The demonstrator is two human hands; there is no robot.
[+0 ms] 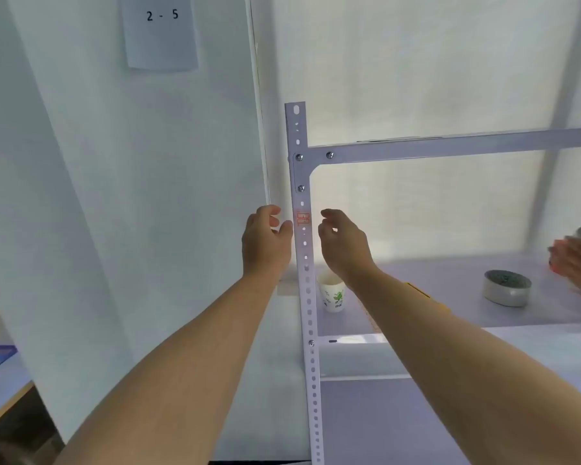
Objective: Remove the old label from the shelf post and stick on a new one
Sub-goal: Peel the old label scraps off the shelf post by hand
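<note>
A white perforated shelf post stands upright in the middle of the view. A small label with red print is stuck on its front, below the corner bracket. My left hand is raised just left of the post at label height, fingers curled, thumb tip touching the post edge beside the label. My right hand hovers just right of the post at the same height, fingers loosely curled and apart, holding nothing. Whether a new label is anywhere in view I cannot tell.
On the shelf board stand a paper cup near the post and a round metal tin farther right. Another person's hand holds something at the right edge. A "2 - 5" sheet hangs on the wall.
</note>
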